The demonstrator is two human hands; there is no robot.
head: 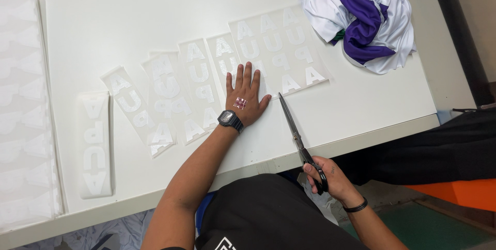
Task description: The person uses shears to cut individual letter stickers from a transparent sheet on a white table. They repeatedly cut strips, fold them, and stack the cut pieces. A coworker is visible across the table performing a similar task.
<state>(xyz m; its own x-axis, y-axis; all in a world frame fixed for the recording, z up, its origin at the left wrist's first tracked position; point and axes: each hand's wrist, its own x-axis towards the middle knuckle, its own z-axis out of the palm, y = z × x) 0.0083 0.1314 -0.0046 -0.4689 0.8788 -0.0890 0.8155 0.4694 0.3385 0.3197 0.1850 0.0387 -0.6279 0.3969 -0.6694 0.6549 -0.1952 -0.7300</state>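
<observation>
My left hand (244, 97) lies flat, fingers spread, pinning thin, slippery lettered film (279, 48); my right hand (330, 177) grips scissors (297, 133) beside it.

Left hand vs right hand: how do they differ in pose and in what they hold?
The left hand lies flat, fingers spread, pressing a transparent letter sheet on the white table; the right hand is curled through the handles of the scissors, off the table edge. The left wrist wears a black digital watch; the right wrist wears a thin black band. Both hands are bare.
</observation>
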